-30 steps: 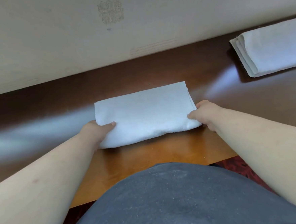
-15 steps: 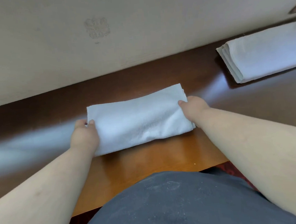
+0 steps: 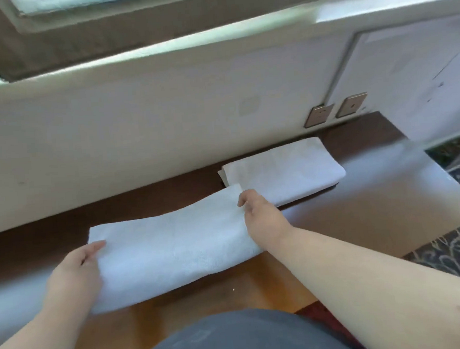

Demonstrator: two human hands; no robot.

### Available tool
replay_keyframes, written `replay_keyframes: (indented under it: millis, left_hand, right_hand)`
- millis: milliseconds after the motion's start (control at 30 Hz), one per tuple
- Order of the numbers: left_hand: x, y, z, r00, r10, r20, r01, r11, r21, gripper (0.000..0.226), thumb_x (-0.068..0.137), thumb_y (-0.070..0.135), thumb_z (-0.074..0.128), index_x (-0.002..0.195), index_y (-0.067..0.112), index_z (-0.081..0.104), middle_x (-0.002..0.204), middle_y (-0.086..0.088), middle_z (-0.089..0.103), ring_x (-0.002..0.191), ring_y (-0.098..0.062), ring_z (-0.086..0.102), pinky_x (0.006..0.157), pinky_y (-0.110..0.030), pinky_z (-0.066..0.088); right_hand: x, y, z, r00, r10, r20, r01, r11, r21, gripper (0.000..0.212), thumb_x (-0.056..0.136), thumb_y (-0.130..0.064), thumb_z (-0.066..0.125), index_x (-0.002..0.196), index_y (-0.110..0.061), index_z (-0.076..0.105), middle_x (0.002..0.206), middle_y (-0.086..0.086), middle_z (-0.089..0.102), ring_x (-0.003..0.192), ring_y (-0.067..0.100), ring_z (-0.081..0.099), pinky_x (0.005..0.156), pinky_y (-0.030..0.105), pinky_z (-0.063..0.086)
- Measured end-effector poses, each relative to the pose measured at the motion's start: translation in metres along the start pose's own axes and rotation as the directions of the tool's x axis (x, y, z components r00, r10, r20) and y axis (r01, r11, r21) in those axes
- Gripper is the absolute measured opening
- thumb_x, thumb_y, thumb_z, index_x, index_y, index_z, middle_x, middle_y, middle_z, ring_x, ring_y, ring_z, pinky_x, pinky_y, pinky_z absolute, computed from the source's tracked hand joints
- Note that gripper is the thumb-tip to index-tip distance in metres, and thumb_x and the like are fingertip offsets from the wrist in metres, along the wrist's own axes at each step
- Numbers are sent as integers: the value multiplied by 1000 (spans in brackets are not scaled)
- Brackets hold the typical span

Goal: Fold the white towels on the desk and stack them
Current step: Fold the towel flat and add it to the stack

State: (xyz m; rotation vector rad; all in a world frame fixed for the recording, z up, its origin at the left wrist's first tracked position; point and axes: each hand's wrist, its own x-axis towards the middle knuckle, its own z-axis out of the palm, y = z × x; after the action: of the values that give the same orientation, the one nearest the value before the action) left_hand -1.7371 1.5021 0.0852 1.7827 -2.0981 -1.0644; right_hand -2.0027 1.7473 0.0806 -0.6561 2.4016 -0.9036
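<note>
Left hand (image 3: 75,269) and right hand (image 3: 262,218), fingers curled, are gripping the folded towel's (image 3: 171,246) ends; its far-right corner is overlapping the second towel (image 3: 285,167).

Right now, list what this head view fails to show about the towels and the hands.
- Left hand: its fingers are under the held towel, hidden by cloth.
- Right hand: fingertips are tucked behind the towel's edge, so the grip is partly hidden.
- Folded towel by the wall: its layer count is too blurred, and the near corner is covered by the held towel.
- Desk: glare and motion blur wash out the surface.
</note>
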Motion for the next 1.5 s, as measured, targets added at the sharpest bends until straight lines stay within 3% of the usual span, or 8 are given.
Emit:
replay_keyframes:
  millis: [133, 300, 433, 700, 833, 1133, 1333, 1500]
  left_hand:
    - [-42, 54, 49, 999, 26, 35, -24, 998, -55, 32, 97, 28, 46, 116, 46, 65, 77, -1, 68, 43, -18, 49, 44, -21, 41]
    - [-72, 113, 104, 989, 104, 106, -95, 992, -86, 36, 96, 36, 57, 131, 40, 59, 129, -9, 63, 99, -34, 63, 73, -35, 49]
    - [-69, 157, 148, 978, 167, 128, -155, 983, -99, 44, 97, 29, 60, 141, 31, 54, 151, 6, 44, 132, -17, 47, 90, -15, 35]
    - [-28, 216, 234, 945, 246, 217, -242, 969, -44, 50, 100, 31, 55, 149, 25, 44, 158, 4, 30, 128, -12, 44, 75, 6, 27]
    - [-12, 208, 267, 928, 242, 282, -276, 957, 89, 55, 102, 35, 48, 154, 26, 33, 162, 4, 20, 137, -18, 40, 96, -16, 28]
    - [-2, 188, 300, 940, 106, 325, -143, 986, 91, 64, 101, 26, 54, 155, 37, 23, 157, 0, 13, 110, -14, 42, 91, -22, 29]
    - [-15, 194, 298, 918, 192, 346, -232, 969, 80, 65, 101, 18, 54, 156, 33, 23, 162, 1, 6, 138, -14, 34, 94, -17, 27]
    - [-23, 208, 287, 971, 145, 189, -215, 872, 440, 68, 100, 41, 47, 157, 35, 9, 165, 5, -9, 148, -26, 9, 118, -39, 18]
  right_hand:
    - [20, 48, -64, 999, -21, 37, 20, 1000, 12, 47, 102, -10, 33, 124, -38, 63, 123, -16, 48, 100, 10, 52, 89, 20, 39]
    - [46, 97, -135, 999, -32, -8, 32, 999, 0, 50, 97, -12, 39, 139, -33, 58, 125, -17, 47, 111, 1, 44, 85, 3, 30]
    - [78, 125, -176, 1000, 9, -22, -10, 999, -46, 61, 92, -10, 40, 145, -38, 51, 126, -20, 43, 112, 1, 41, 93, 19, 32]
    - [162, 176, -227, 999, 38, 23, -32, 979, -202, 64, 96, -12, 36, 153, -39, 38, 157, -11, 32, 123, 17, 46, 92, 28, 35]
    - [189, 196, -222, 998, 45, 36, -35, 968, -250, 63, 96, -13, 36, 153, -40, 39, 158, -10, 33, 130, 19, 46, 92, 25, 33]
    - [192, 224, -196, 991, 135, -20, -136, 970, -203, 57, 100, -18, 41, 154, -35, 35, 156, 0, 32, 124, 26, 52, 90, 29, 37]
    - [186, 221, -191, 984, 95, -150, -121, 977, -175, 46, 101, -16, 42, 145, -29, 49, 148, -2, 38, 115, 25, 57, 90, 29, 36]
    - [185, 205, -187, 983, 62, -171, -129, 900, -417, 49, 97, -17, 49, 145, -27, 51, 155, 0, 35, 136, 31, 38, 110, 43, 36]
